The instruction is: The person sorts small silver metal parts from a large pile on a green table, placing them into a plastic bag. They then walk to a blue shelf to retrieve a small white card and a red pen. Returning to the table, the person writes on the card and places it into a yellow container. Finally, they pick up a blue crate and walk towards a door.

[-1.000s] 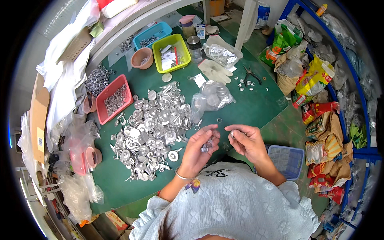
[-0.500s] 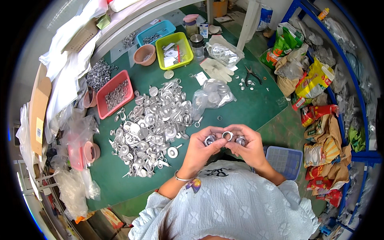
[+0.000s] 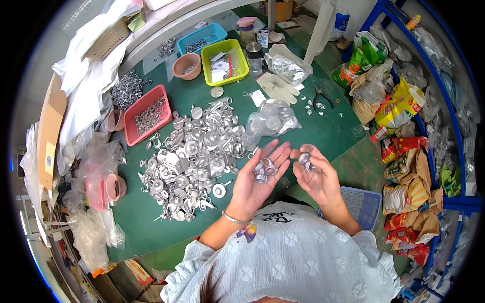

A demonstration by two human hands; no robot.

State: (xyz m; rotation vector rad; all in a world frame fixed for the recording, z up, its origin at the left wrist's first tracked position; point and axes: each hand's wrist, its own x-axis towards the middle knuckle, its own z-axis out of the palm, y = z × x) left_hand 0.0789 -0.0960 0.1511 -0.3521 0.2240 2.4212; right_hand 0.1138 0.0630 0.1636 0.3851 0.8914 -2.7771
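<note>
Palm up, my left hand (image 3: 248, 188) cups several shiny metal rings (image 3: 262, 172), its fingers stretched out under them. Beside it, my right hand (image 3: 326, 184) has its fingers curled around a few rounded silver metal pieces (image 3: 304, 158), partly hidden by the fingers. Both hands are above the near edge of the green table (image 3: 323, 139), slightly apart. Left of my left hand spreads a large heap of silver metal parts (image 3: 189, 161), many with round discs and looped ends. A clear plastic bag of round metal discs (image 3: 275, 118) lies just beyond my hands.
A red tray (image 3: 151, 103) of small rings stands left, near a yellow-green basket (image 3: 242, 50), a blue tray (image 3: 214, 31) and a glass jar (image 3: 254, 58). Black-handled pliers (image 3: 323, 96) and a glove (image 3: 278, 90) lie far right. A bluish plastic basket (image 3: 364, 204) sits right of my right hand.
My hands have parted. The left palm has turned up and its fingers have straightened, exposing the rings. The right hand has drawn off to the right with its rounded pieces.
</note>
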